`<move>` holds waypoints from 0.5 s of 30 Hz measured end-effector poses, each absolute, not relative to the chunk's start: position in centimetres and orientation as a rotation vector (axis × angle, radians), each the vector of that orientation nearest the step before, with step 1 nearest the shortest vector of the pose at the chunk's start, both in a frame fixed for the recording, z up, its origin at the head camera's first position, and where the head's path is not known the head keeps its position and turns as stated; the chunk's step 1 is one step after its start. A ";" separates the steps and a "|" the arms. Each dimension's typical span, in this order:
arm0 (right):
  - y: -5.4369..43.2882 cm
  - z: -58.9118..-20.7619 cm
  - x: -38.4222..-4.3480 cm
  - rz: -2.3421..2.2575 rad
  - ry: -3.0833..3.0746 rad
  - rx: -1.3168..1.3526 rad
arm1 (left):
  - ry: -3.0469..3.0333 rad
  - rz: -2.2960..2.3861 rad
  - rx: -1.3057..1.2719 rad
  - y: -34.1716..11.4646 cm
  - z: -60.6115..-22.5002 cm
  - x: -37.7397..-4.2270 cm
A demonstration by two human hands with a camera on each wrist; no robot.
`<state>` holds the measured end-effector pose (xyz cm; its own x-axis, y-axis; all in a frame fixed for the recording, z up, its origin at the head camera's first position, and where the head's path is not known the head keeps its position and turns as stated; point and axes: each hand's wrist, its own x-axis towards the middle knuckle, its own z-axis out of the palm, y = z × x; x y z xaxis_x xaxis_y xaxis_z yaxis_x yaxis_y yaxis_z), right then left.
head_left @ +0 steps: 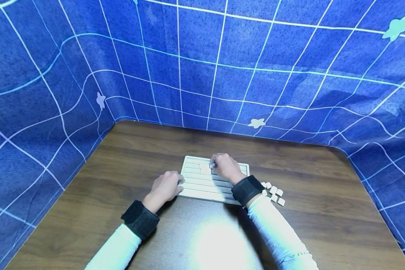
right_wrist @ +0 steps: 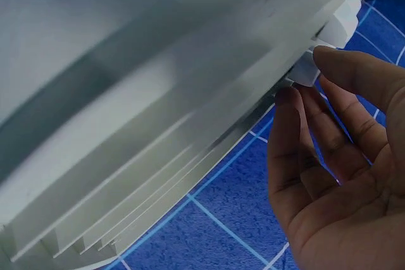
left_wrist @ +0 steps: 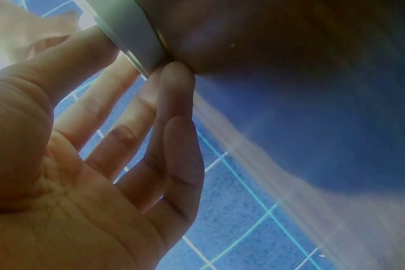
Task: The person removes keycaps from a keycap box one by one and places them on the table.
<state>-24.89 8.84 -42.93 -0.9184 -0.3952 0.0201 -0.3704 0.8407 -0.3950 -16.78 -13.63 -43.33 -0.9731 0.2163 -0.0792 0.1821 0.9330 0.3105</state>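
Note:
A white rectangular tray (head_left: 202, 192) with several long raised rows lies flat on the table. My left hand (head_left: 166, 185) holds its left edge; in the left wrist view the thumb and fingertips meet at the corner of the tray (left_wrist: 123, 17). Over the back rows, my right hand (head_left: 227, 167) pinches a small white block (right_wrist: 305, 69) between thumb and fingers, close against the tray. Beyond that block, another white piece (right_wrist: 343, 22) stands on the tray in the right wrist view. The right hand and wrist cover the tray's right part in the head view.
Several loose white blocks (head_left: 273, 190) lie on the brown wooden table (head_left: 317, 195) to the right of the tray, partly behind the right wrist's black band (head_left: 248, 189). A blue cloth (head_left: 195, 82) with a grid pattern surrounds the table's back and sides.

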 end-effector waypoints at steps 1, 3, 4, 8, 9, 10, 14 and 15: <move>8.8 -43.0 -24.9 -0.615 2.953 -0.613 | 2.978 0.462 0.306 -13.6 -43.3 -16.8; 8.8 -43.0 -24.9 -0.618 2.952 -0.607 | 2.980 0.462 0.305 -13.6 -43.3 -16.8; 8.8 -43.0 -24.9 -0.618 2.951 -0.605 | 2.980 0.464 0.305 -13.6 -43.3 -16.7; 8.7 -43.1 -25.0 -0.616 2.955 -0.599 | 2.980 0.468 0.311 -13.6 -43.3 -16.7; 8.7 -43.1 -25.0 -0.616 2.955 -0.598 | 2.981 0.468 0.312 -13.6 -43.3 -16.7; 8.7 -43.1 -25.0 -0.613 2.957 -0.598 | 2.981 0.468 0.313 -13.6 -43.3 -16.7; 8.6 -43.2 -25.0 -0.610 2.960 -0.590 | 2.984 0.465 0.317 -13.7 -43.4 -16.7; 8.6 -43.2 -25.0 -0.608 2.961 -0.588 | 2.986 0.464 0.318 -13.7 -43.4 -16.7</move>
